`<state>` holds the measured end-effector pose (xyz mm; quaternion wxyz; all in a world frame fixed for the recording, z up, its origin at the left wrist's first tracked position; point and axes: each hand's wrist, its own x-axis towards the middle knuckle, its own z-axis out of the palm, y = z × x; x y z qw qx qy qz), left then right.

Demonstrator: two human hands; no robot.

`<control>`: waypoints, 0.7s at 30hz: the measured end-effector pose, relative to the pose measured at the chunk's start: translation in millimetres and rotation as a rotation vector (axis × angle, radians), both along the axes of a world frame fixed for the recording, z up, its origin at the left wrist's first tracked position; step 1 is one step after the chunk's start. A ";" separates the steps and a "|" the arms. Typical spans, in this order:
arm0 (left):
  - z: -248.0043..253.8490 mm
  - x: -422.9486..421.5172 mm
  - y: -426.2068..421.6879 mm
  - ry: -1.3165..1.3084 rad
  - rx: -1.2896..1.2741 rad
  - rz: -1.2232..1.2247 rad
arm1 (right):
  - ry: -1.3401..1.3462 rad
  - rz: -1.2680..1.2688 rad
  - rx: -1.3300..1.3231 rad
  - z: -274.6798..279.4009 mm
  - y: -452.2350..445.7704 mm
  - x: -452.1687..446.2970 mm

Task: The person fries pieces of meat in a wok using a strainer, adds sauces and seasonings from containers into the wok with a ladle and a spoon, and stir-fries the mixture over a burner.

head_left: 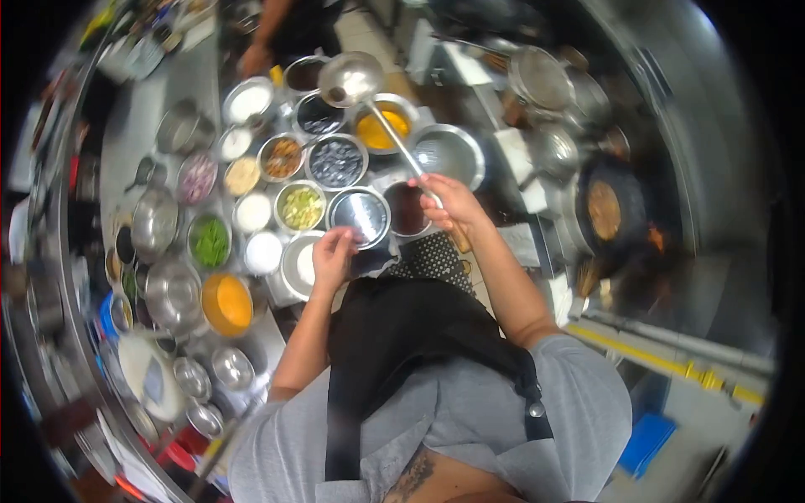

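My right hand (453, 204) is wrapped round the handle of a long metal ladle (388, 127), which has a wooden end. The ladle's wide bowl is raised over the far containers, near a pot of yellow-orange food (383, 126). My left hand (335, 253) has its fingers drawn together beside the rim of a metal bowl of clear liquid (359, 218). Whether anything is between those fingers is too small to make out. Just below and left of it is a bowl of white contents (300, 264). A container of dark red-brown liquid (408, 208) stands near my right hand.
Several bowls crowd the counter, including chopped green vegetables (300, 207), leafy greens (210, 241) and orange liquid (228, 303). To the right, a dark wok (610, 205) holds brown food, with flame (655, 238) beside it. Another person's arm (267, 29) reaches in at the back.
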<state>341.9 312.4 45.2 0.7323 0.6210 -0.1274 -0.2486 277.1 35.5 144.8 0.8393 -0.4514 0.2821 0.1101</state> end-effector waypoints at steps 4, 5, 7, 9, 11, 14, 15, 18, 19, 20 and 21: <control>-2.3 -0.9 -16.6 0.018 -0.020 -0.104 | -0.087 -0.198 0.156 51.4 -33.4 -84.1; -3.1 -1.4 -20.0 0.014 -0.037 -0.130 | -0.114 -0.244 0.206 60.7 -39.8 -109.4; -2.5 -2.0 -28.8 0.021 -0.034 -0.172 | -0.215 -0.373 0.255 67.7 -62.0 -163.2; -7.9 -0.3 -35.3 0.005 -0.028 -0.231 | -0.244 -0.556 0.215 73.1 -82.6 -213.5; -7.7 -0.7 -42.5 0.026 -0.028 -0.264 | -0.210 -0.776 0.123 61.6 -111.8 -263.4; -8.9 -0.8 -49.2 0.015 -0.021 -0.294 | 0.320 -0.817 -1.166 -13.6 -206.4 -360.3; -7.8 -0.8 -51.0 0.019 -0.017 -0.300 | 0.662 -0.615 -2.011 -49.5 -233.4 -386.8; -8.0 -3.6 -51.8 -0.035 -0.056 -0.332 | 1.066 -0.586 -1.915 -62.4 -224.4 -399.3; -9.4 -4.6 -55.0 -0.036 -0.067 -0.308 | 1.147 -0.757 -1.837 -58.0 -219.7 -394.3; -10.0 -6.6 -52.0 -0.027 -0.063 -0.299 | 1.149 -1.032 -1.736 -59.8 -209.7 -392.2; -11.3 -8.4 -45.4 -0.018 -0.051 -0.287 | 1.140 -1.107 -1.677 -60.5 -199.0 -391.9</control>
